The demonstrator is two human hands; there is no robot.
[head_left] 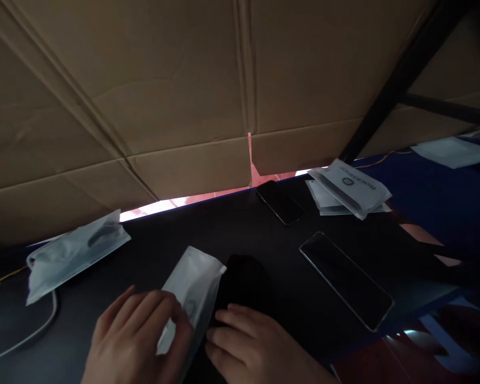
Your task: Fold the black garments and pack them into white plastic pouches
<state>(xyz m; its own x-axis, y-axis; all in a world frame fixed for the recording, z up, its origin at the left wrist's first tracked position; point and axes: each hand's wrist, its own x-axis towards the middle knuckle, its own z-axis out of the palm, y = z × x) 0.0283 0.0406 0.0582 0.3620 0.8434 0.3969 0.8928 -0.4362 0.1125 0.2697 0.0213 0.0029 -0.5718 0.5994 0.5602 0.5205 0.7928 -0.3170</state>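
Observation:
A white plastic pouch (198,266) with a small round grey logo lies at a slant on the dark surface. My left hand (138,333) is closed around its near left part, thumb and forefinger over the front. Close to the pouch's lower right edge, my right hand (252,344) has its fingers curled together. Whatever those fingers hold is hidden from view. Just beyond the right hand is a black rounded patch (248,277); I cannot tell whether it is an object or a shadow.
Two phones with dark screens, one nearer (348,282) and one farther (280,201), lie to the right. Stacked white printed pouches (352,186) sit behind them. Another pouch (78,256) and a white cable (44,328) are at left. A cardboard wall (176,106) rises behind, with a dark metal bar (392,85).

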